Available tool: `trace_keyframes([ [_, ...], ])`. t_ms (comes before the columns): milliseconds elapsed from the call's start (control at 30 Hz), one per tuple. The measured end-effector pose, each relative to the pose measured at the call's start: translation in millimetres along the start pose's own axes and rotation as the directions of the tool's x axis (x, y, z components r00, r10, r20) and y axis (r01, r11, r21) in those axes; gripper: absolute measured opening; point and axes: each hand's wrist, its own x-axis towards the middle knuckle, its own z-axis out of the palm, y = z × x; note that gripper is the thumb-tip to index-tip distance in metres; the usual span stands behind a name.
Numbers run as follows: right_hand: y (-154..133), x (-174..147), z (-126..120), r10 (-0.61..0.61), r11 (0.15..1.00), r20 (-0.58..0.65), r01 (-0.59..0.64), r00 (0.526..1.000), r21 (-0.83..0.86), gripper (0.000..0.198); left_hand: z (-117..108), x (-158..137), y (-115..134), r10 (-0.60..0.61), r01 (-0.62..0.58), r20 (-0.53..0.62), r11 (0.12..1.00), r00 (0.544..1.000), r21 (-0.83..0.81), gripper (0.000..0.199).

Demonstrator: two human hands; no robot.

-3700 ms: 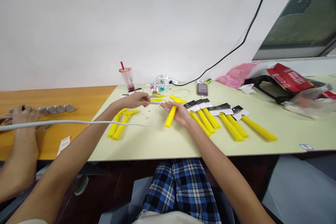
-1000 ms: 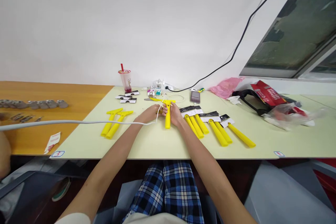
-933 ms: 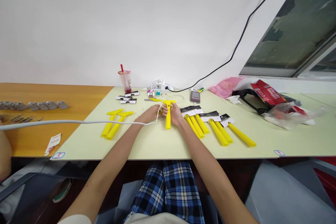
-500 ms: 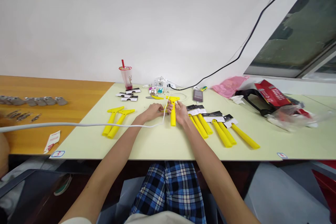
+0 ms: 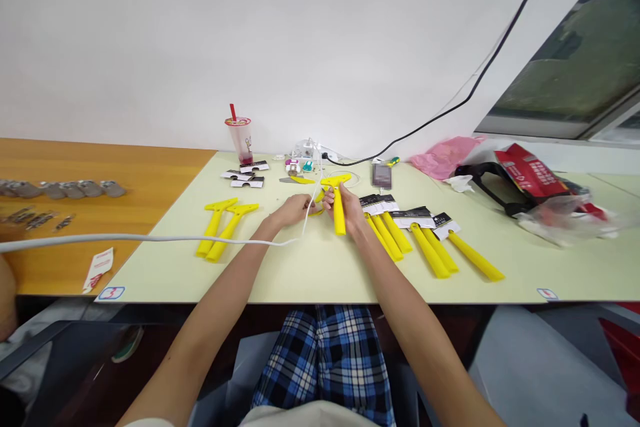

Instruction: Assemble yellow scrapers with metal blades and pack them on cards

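Observation:
In my right hand [image 5: 353,208] is a yellow T-shaped scraper [image 5: 339,210], held upright with its wide head at the top and its handle pointing towards me. My left hand [image 5: 295,209] is closed beside it, pinching a small yellow piece [image 5: 318,199] whose shape is partly hidden by fingers and a white cable [image 5: 306,213]. Two more yellow T-shaped scrapers [image 5: 231,232] lie to the left of my left arm. Right of my right hand rest several yellow scrapers [image 5: 434,252] with black-and-white card sleeves [image 5: 414,217] over their heads.
Loose card sleeves [image 5: 245,180] lie near a plastic cup [image 5: 242,140] with a red straw. A yellow-handled blade [image 5: 301,180], a power strip [image 5: 305,149] and a phone-like device [image 5: 382,175] are by the wall. Bags [image 5: 533,177] crowd the right side. The white cable crosses before my hands.
The scraper in my right hand has tilted slightly, its head turning a little. Both hands stay close together; the view has shifted slightly.

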Motion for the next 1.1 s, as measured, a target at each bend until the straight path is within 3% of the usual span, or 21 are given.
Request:
trace_keyframes([
  [100, 1.0, -1.5, 2.6, 0.035, 0.999, 0.012, -0.035, 0.999, 0.013, 0.029, 4.2, 1.2, 6.1, -0.014, 0.014, 0.004, 0.994, 1.0, 0.104, 0.036],
  [333, -2.5, -2.5, -0.8, 0.045, 0.995, 0.033, -0.047, 0.998, 0.082, 0.034, 12.2, 7.3, 10.6, -0.075, 0.075, -0.009, 0.986, 0.997, 0.149, 0.035],
  [533, -5.4, -0.9, -4.2, 0.042, 0.998, 0.011, -0.043, 0.999, 0.043, 0.037, 15.2, 3.2, 15.9, -0.04, 0.04, -0.002, 0.999, 0.999, 0.037, 0.03],
  [700, -12.7, -1.7, -3.8, 0.001, 0.998, -0.032, -0.003, 0.999, -0.063, 0.036, 15.3, 2.5, 22.8, -0.117, 0.088, -0.173, 0.982, 0.978, -0.168, 0.039],
  [867, -16.0, -0.2, -8.1, -0.094, 0.979, -0.047, 0.083, 0.995, -0.186, 0.039, 7.4, 6.9, 35.3, -0.225, 0.043, -0.309, 0.865, 0.924, -0.5, 0.055],
  [1033, -1.1, 0.7, -6.8, -0.14, 0.937, -0.029, 0.123, 0.99, -0.328, 0.056, 5.7, -0.7, 55.9, -0.303, 0.07, -0.18, 0.661, 0.936, -0.747, 0.064],
  [1100, 4.7, -0.1, -4.0, -0.129, 0.92, 0.011, 0.124, 0.992, -0.372, 0.063, 7.2, -4.0, 60.9, -0.295, 0.041, -0.18, 0.612, 0.938, -0.79, 0.066],
])
